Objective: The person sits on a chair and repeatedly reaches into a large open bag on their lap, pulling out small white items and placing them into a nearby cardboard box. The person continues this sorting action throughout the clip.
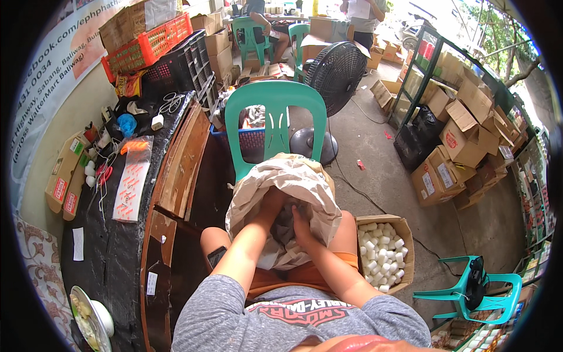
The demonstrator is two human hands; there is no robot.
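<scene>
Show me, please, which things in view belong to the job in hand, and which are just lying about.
In the job:
paper sack, being reached into
perhaps the carton of white pieces nearby

Seemingly lying about:
black fan
orange crate
lower-right chair

The bag [319, 190] is pale beige. Behind it, the chair [275, 90] is green and the fan [335, 73] black. The shirt [234, 314] is heathered grey, its chest print black, white and orange-red; the shorts [347, 259] are rusty orange. White rolls [384, 249] fill a tan box [409, 261] on the grey floor [375, 170].

The desk [117, 270] has a black top and brown wooden side. Toward its far edge lies a bright blue bundle [126, 124]; along its right edge, a whitish packet [134, 185] patterned with orange-red marks.
</scene>
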